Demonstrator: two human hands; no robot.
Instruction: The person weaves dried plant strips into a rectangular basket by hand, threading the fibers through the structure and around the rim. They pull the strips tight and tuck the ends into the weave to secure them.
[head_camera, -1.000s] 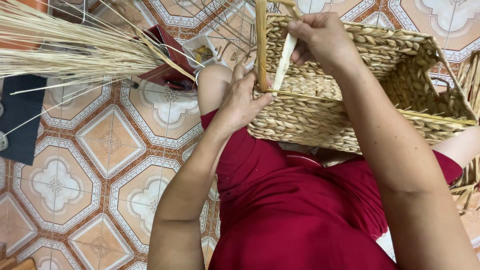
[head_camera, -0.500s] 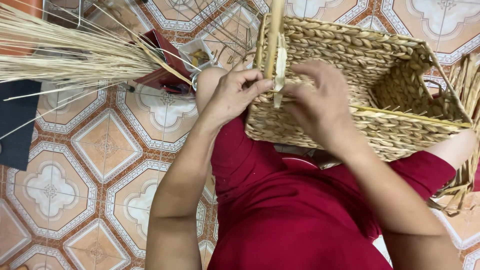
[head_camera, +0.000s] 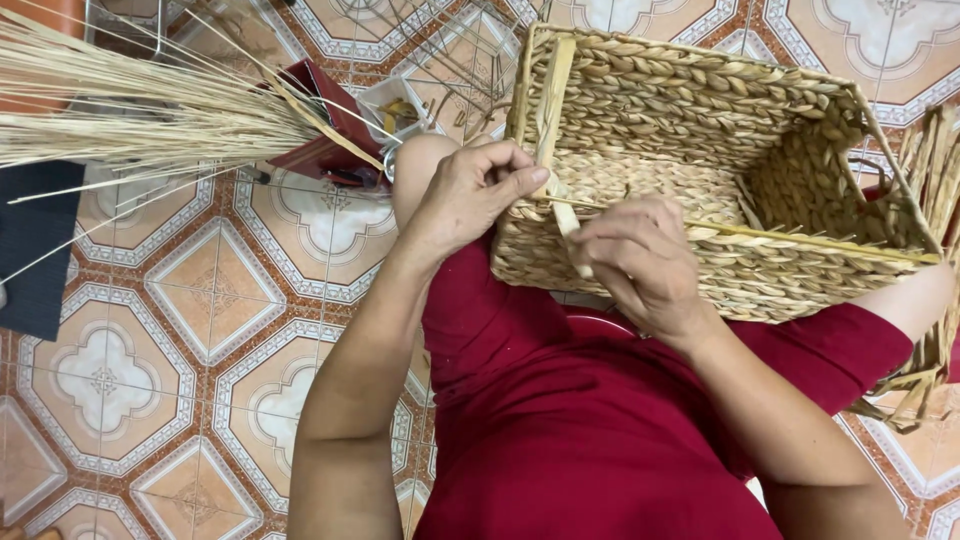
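A woven basket (head_camera: 700, 180) is rested on the lap. A flat straw strip (head_camera: 553, 110) at its rim is pinched by the left hand (head_camera: 470, 195) and gripped lower by the closed right hand (head_camera: 640, 265). If pulled sharply, the dry strip could probably split or slip loose.

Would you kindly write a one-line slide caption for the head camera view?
Left hand and right hand work a pale strip at the near corner of a woven basket on the lap.
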